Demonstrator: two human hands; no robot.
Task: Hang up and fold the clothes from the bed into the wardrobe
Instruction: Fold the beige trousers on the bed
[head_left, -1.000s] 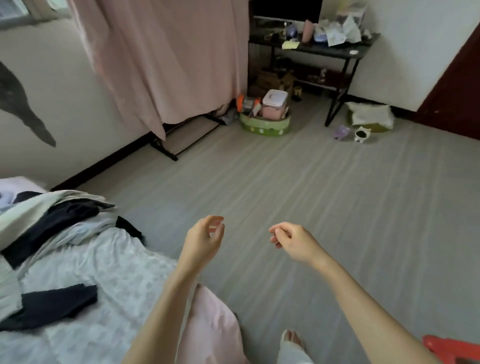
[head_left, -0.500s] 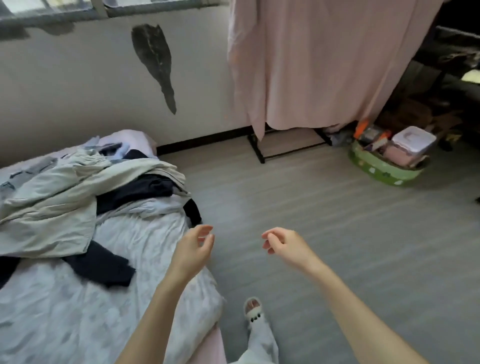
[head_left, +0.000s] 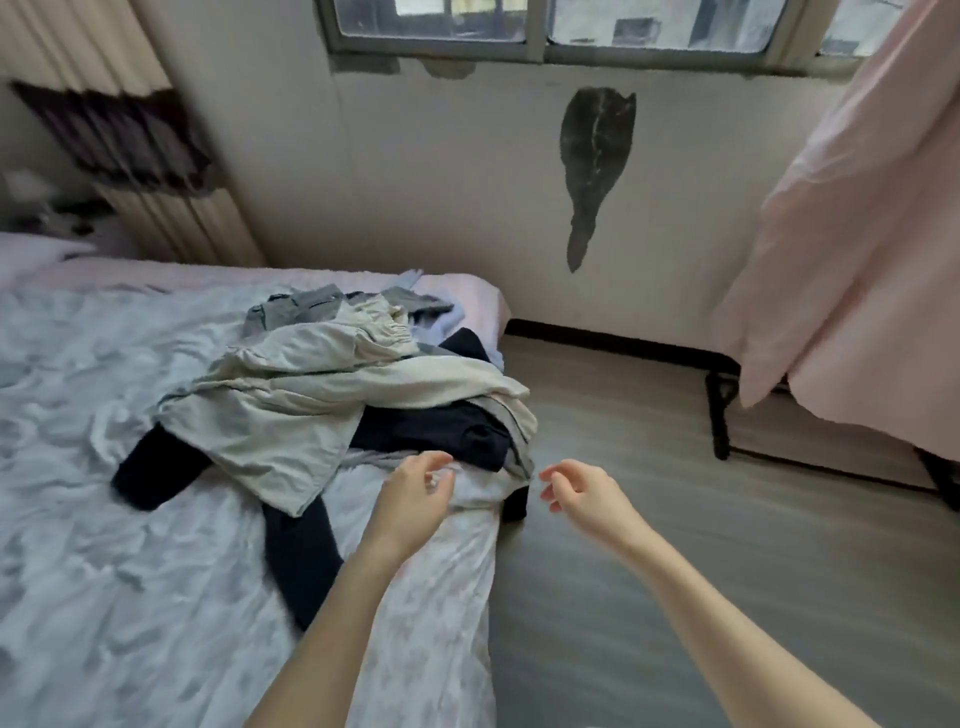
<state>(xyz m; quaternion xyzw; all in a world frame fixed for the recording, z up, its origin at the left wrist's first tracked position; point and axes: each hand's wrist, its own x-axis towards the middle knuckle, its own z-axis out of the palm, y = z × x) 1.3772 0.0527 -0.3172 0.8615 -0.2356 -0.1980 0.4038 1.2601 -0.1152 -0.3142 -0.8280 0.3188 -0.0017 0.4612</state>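
A heap of clothes lies on the bed (head_left: 104, 597) near its right edge: a pale cream garment (head_left: 291, 415) on top, dark navy pieces (head_left: 436, 426) under it, grey ones (head_left: 311, 306) behind. My left hand (head_left: 415, 499) hovers just in front of the heap, fingers loosely curled, holding nothing. My right hand (head_left: 582, 491) hangs over the floor beside the bed's edge, also loosely curled and holding nothing. The pink fabric wardrobe (head_left: 872, 270) stands at the right.
Grey wood-look floor (head_left: 675, 597) runs between bed and wardrobe. The wardrobe's black metal frame (head_left: 719, 415) sits low at the right. A window (head_left: 571, 26) and stained wall are ahead. Curtains (head_left: 130, 145) hang at the far left.
My view has swung left from the floor and desk to the bed. The clothes heap now lies straight ahead and both hands are closer to it, still holding nothing.
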